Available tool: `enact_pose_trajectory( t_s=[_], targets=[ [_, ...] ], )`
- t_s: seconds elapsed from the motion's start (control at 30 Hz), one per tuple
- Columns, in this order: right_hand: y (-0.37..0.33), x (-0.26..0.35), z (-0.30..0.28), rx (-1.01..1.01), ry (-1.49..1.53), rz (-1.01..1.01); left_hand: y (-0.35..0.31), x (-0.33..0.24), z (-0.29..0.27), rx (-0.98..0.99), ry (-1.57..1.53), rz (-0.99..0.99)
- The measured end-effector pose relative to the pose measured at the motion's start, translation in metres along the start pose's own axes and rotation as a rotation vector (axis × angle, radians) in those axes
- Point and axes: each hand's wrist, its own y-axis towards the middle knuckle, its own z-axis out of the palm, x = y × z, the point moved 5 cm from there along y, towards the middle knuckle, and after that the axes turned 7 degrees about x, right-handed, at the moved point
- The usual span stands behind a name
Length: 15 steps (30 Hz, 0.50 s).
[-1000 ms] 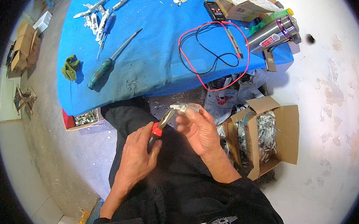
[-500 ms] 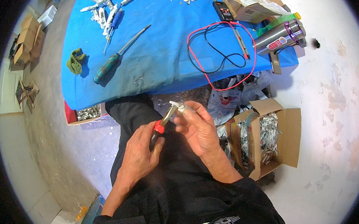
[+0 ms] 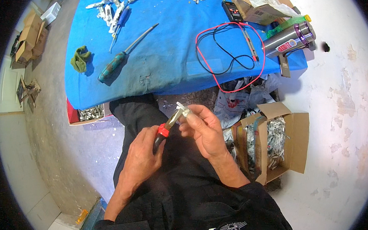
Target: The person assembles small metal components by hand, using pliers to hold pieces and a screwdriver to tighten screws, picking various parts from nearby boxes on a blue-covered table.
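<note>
My left hand (image 3: pixel 142 152) is wrapped round what look like pliers (image 3: pixel 163 130), with a red-and-black grip and a pointed metal end facing up and to the right. At that metal end, my right hand (image 3: pixel 206 130) pinches a small white plastic part (image 3: pixel 184 109) between thumb and fingertips. The metal tip meets or overlaps the white part; whether it grips it is too small to tell. Both hands are held over my lap, below the near edge of the blue-covered table (image 3: pixel 166 51).
On the table lie a large screwdriver (image 3: pixel 124 55), a green cloth (image 3: pixel 80 59), a blue-handled screwdriver (image 3: pixel 121 19), several white parts (image 3: pixel 108 13), a multimeter (image 3: pixel 232 12) with red and black leads, and a steel flask (image 3: pixel 288 41). A carton (image 3: pixel 295 141) of white scraps stands at right.
The white part has turned slightly at the tool's tip, its far end tilting more upward. The table shows a little shifted to the right in the view. Both hands keep their hold.
</note>
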Motion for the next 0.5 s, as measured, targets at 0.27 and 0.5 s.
enact_pose_trajectory(
  t_s=[0.27, 0.5],
  targets=[
    [-0.004, 0.008, -0.001, -0.049, 0.011, -0.024, 0.002, 0.015, -0.018, -0.105, 0.194, -0.066],
    [-0.002, 0.006, -0.002, 0.043, 0.170, 0.036, 0.005, 0.012, -0.009, 0.027, 0.057, -0.073]
  ],
)
